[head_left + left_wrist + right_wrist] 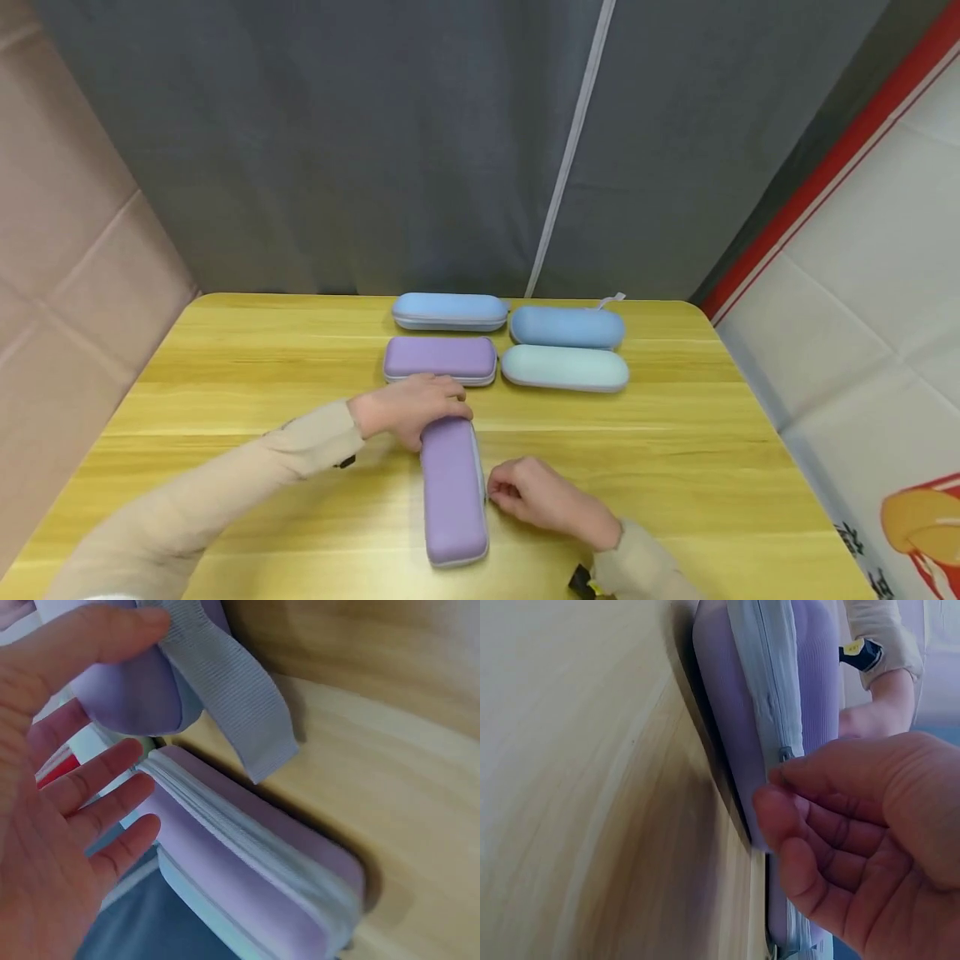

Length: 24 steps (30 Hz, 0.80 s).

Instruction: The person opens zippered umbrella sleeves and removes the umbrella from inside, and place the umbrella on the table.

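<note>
A purple zippered pencil case (pixel 454 500) lies lengthwise on the table. My left hand (pixel 420 407) grips its far end, thumb on one side and index finger round the other. In the left wrist view that thumb rests by a grey ribbon loop (pixel 238 697) at the case's end, and the other fingers are spread loosely. On the right side of the case, my right hand (pixel 543 497) pinches the zipper pull (pixel 785 753) between thumb and curled index finger. The grey zipper (pixel 769 667) looks closed along the part that shows.
Beyond the left hand sits a second purple case (pixel 440 357), close to its knuckles. Behind it is a light blue case (pixel 450 310). To the right are a blue case (pixel 567 326) and a mint case (pixel 566 367). A grey curtain (pixel 337 150) hangs behind the wooden table (pixel 712 467).
</note>
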{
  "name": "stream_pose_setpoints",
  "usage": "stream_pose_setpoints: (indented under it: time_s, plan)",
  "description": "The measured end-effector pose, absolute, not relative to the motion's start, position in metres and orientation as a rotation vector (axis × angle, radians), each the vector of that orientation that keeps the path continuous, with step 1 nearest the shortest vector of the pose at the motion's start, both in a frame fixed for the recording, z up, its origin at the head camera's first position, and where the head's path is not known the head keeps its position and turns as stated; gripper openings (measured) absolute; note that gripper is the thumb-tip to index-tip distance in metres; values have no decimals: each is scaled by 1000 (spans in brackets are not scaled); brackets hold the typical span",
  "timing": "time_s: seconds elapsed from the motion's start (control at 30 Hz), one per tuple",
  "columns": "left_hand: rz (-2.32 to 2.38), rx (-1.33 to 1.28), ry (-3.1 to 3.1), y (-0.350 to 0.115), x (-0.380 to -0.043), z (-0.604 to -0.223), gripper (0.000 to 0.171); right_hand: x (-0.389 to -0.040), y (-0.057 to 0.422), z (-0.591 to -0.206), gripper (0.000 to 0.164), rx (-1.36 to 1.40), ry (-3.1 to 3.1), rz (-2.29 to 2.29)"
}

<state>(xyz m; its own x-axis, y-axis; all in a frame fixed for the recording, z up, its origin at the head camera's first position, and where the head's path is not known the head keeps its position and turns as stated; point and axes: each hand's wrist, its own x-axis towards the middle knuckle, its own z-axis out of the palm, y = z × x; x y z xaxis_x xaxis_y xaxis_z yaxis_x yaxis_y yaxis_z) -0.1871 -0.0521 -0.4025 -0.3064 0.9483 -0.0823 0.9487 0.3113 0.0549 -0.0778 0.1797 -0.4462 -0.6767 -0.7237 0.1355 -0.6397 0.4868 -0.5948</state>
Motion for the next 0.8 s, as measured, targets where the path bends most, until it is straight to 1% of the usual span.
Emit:
stream_pose_setpoints:
  time_s: [0.13, 0.3, 0.53, 0.8]
  plan:
    - [90, 1722, 2478, -62, -186, -405, 72, -78, 182, -445, 9, -1204, 2585, -943]
    - [187, 1721, 2493, -71, -184, -407, 74, -76, 186, -442, 10, -1229, 2596, -922]
    - [291, 1681, 2511, -83, -181, -414, 68, -72, 196, -437, 10, -1205, 2596, -916]
    - [498, 1543, 2541, -102, -172, -427, 64, -69, 209, -439, 10, -1183, 2595, -963]
